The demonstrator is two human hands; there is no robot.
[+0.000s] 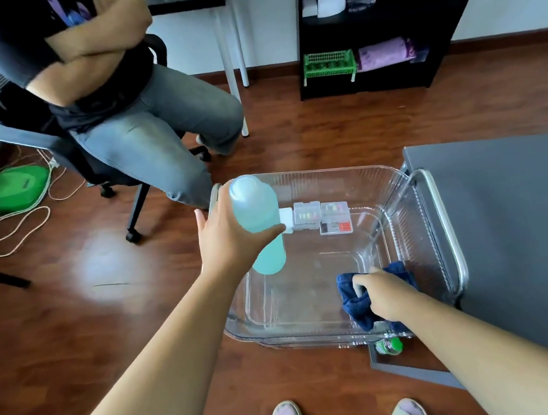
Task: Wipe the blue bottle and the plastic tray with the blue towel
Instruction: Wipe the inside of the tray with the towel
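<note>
Head view: left hand (231, 236) wrapped round bottle (260, 222) mid-body, smooth, likely slippery, fairly light. Right hand (385, 292) clenched on soft towel (353, 304) at tray's (316, 335) 4 o'clock corner; tray rigid, thin.

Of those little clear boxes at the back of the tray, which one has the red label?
The rightmost small box, farthest from the blue bottle: red patches show on its front. The middle box beside it has none.
</note>
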